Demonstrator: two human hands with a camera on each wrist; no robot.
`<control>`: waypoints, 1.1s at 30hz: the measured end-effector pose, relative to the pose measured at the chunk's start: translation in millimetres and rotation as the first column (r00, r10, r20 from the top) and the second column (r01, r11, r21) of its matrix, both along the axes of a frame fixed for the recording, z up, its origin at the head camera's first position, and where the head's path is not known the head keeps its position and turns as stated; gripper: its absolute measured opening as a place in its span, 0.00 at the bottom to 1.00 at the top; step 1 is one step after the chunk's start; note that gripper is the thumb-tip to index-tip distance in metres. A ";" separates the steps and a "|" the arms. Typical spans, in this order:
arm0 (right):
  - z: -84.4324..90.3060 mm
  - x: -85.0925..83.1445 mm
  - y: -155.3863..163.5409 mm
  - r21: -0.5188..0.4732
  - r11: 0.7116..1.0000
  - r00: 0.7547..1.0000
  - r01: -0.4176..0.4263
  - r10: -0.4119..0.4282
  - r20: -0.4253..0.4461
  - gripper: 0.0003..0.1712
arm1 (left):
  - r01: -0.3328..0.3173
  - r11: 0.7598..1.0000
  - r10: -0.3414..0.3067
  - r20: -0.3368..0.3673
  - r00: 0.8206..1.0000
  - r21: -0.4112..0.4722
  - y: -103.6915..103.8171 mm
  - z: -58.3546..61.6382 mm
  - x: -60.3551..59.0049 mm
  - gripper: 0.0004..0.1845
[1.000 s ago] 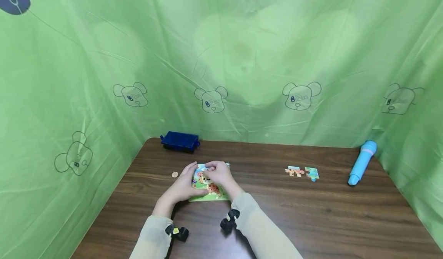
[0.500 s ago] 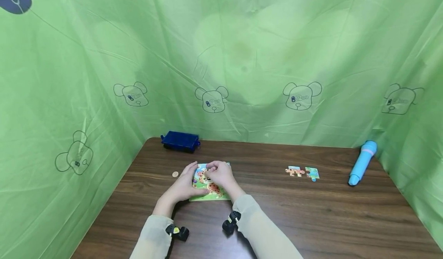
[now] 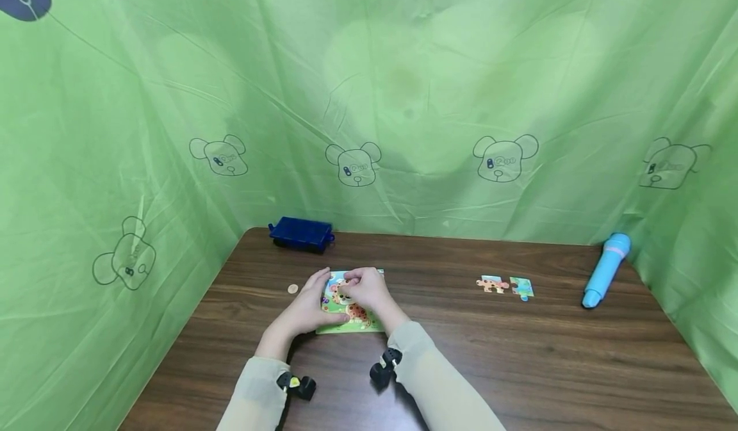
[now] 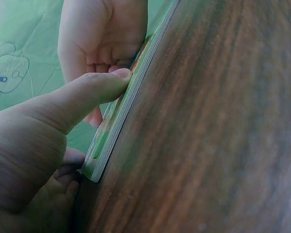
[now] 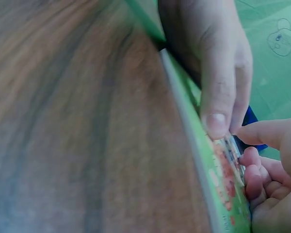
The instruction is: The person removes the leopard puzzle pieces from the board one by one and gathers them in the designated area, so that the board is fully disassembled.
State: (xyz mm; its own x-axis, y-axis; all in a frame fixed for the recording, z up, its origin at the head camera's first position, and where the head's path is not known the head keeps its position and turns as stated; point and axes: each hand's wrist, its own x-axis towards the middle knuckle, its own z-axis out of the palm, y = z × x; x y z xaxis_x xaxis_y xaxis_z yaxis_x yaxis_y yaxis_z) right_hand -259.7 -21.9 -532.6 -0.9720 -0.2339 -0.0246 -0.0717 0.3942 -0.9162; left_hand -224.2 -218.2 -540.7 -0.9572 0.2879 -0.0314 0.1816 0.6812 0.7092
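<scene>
A picture puzzle (image 3: 356,316) in a thin board, showing a spotted cartoon animal on green, lies flat on the table. My left hand (image 3: 308,309) braces its left side: the straight thumb (image 4: 104,87) presses on the picture, the fingers lie along the board's edge. Over the upper middle of the puzzle, my right hand (image 3: 369,290) has its fingers curled, thumb and index pinching at a puzzle piece. Most of that piece is hidden behind the fingertips. In the right wrist view the right hand's curled fingers (image 5: 253,182) are close against the picture, near the left thumb.
Two loose puzzle pieces, one orange-spotted (image 3: 492,284) and one blue-green (image 3: 522,287), lie to the right. A light blue microphone-shaped thing (image 3: 606,271) lies at the far right. A dark blue box (image 3: 302,234) is at the back left. A small round disc (image 3: 293,289) lies left of the puzzle.
Both hands stay at the same places on the puzzle, with only slight movement of the right fingers. The head view shifts a little.
</scene>
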 end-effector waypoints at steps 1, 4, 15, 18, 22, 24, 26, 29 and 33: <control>1.2 -0.1 -0.3 -0.025 1.000 1.000 -0.003 0.004 0.024 0.21 | 0.000 1.000 0.000 0.003 1.000 0.002 0.0 0.1 0.0 0.66; 2.4 -1.3 -1.3 -0.089 0.996 0.995 0.000 0.009 0.101 0.22 | 0.000 1.000 0.000 0.006 1.000 0.004 -0.1 -0.4 0.1 0.65; -0.6 -3.3 -1.0 -0.110 0.993 0.993 0.031 -0.018 0.118 0.23 | 0.021 1.000 -0.021 -0.008 1.000 -0.001 0.0 3.0 0.2 0.64; -1.9 -3.3 -0.4 -0.081 0.996 0.996 0.029 -0.022 0.088 0.20 | 0.020 1.000 -0.020 -0.005 1.000 0.002 0.1 3.1 0.6 0.64; -2.9 -3.4 -0.5 -0.084 0.996 0.997 0.026 -0.021 0.068 0.18 | 0.015 1.000 -0.015 -0.001 1.000 0.008 -0.2 2.8 0.6 0.64; -2.8 -3.0 -0.8 -0.090 0.996 0.998 0.027 -0.022 0.064 0.17 | 0.014 1.000 -0.014 0.000 1.000 0.008 -0.1 2.8 0.4 0.64; -3.0 -2.8 -1.1 -0.091 0.995 0.998 0.031 -0.026 0.055 0.17 | 0.011 1.000 -0.011 0.002 1.000 0.007 -0.1 2.8 0.1 0.64; -3.4 -2.6 -1.9 -0.085 0.996 0.999 0.036 -0.033 0.041 0.18 | 0.007 1.000 -0.007 0.005 1.000 0.005 -0.2 2.7 -0.1 0.65; -5.0 -2.4 -2.4 -0.066 0.997 0.999 0.035 -0.034 0.021 0.20 | 0.007 1.000 -0.007 0.003 1.000 0.003 -0.4 2.1 -0.3 0.65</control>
